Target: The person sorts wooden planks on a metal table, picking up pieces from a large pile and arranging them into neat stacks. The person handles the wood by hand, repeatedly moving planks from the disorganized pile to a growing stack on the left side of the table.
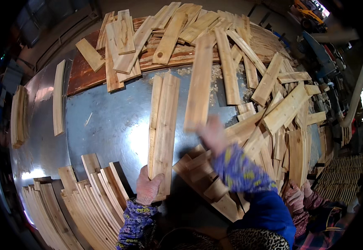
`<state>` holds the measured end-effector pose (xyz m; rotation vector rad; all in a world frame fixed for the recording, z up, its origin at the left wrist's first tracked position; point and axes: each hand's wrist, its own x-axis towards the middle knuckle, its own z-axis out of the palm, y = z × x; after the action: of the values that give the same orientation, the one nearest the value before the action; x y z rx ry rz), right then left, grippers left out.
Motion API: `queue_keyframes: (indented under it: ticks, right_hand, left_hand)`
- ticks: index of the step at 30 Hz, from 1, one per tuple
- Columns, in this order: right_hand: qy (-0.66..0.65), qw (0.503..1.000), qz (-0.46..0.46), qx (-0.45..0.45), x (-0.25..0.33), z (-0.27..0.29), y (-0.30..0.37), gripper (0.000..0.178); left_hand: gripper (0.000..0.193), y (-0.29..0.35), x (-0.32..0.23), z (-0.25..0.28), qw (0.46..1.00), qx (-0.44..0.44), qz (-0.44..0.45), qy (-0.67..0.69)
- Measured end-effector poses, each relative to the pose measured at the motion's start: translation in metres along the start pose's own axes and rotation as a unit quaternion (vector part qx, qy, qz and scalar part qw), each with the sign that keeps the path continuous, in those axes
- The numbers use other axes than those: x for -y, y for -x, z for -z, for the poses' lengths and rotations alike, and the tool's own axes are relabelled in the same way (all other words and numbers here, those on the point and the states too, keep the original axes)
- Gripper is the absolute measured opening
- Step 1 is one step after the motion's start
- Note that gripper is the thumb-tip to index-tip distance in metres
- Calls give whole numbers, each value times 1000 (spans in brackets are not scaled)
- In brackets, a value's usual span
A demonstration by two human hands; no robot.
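My left hand (149,186), in a pale pink glove, is closed round the near end of a small bundle of wooden boards (167,129). The bundle points away from me above the metal table (106,121). To its right, my right hand (213,135) is smeared by motion at the near end of a single wooden board (199,83). That board is blurred as well and appears gripped by the hand; its far end reaches toward the heaped boards. The right fingers are only partly distinguishable.
Loose boards (267,81) lie heaped across the far side and right. Stacked boards (94,204) stand at the near left, another stack (20,116) at the far left. At the lower right, another person's gloved hands (295,195) hold boards (296,156).
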<state>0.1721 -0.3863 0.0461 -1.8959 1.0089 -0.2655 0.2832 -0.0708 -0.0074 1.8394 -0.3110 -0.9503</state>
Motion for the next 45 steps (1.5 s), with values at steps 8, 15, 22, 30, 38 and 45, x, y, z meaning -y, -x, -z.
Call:
queue_keyframes:
  ticks: [8,15,22,30,38,45]
  right_hand:
    - [235,963,84,-105,-34,3,-2,45]
    - [290,906,-253,-178,-39,112,-160,84]
    - [-348,930,-114,-40,-17,27,2,76]
    - [-600,761,-171,179,-48,-4,207,73]
    - [-474,802,-209,296,-38,-82,332,72]
    - [-268,919,-110,268,-51,-133,390,82]
  left_hand:
    - [113,39,-74,-11,980,10,60,-189]
    - [107,41,-71,-29,944,52,-23,-326]
    - [109,84,-69,-56,863,84,-199,-457]
    - [88,95,-29,-23,965,-30,-85,-244]
    - [74,215,75,1,885,132,117,430]
    - [68,290,70,-8,910,130,74,-388]
